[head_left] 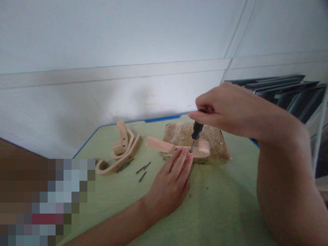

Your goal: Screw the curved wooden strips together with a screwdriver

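My right hand is closed around the black handle of a screwdriver. Its shaft points down, the tip at a hole in a curved wooden hook. That hook lies across a brown, pitted block on the table. With fingers stretched out, my left hand presses its fingertips against the near edge of the hook, just left of the screwdriver tip. Whether a screw sits under the tip is too small to tell.
More wooden hooks lie to the left on the green table. Several dark screws are scattered beside them. A white wall rises behind the table, and dark flat panels lean at the right.
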The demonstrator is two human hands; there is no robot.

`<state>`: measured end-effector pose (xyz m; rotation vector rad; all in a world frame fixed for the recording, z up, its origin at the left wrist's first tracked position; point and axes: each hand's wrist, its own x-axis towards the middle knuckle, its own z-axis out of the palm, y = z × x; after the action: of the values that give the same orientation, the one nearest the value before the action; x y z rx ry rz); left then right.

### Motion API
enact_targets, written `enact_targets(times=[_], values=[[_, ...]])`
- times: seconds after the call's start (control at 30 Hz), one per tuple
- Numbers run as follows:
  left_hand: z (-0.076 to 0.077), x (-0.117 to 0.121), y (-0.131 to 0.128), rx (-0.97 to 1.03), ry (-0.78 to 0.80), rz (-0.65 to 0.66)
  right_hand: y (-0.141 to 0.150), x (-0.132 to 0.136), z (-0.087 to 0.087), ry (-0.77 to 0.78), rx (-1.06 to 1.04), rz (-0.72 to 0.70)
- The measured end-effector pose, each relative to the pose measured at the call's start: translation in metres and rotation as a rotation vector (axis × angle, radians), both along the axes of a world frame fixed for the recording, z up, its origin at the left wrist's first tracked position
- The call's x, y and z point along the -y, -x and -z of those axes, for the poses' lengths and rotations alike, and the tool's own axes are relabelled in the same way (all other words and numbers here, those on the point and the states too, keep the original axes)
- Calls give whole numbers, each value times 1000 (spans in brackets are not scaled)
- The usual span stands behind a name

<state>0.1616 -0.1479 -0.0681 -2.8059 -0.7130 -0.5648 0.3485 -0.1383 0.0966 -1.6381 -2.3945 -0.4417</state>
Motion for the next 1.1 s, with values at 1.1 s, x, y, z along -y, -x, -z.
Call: enact_targets(times=[1.1], values=[[2, -1, 2, 1, 7, 4, -22, 9, -8, 255, -211, -421]])
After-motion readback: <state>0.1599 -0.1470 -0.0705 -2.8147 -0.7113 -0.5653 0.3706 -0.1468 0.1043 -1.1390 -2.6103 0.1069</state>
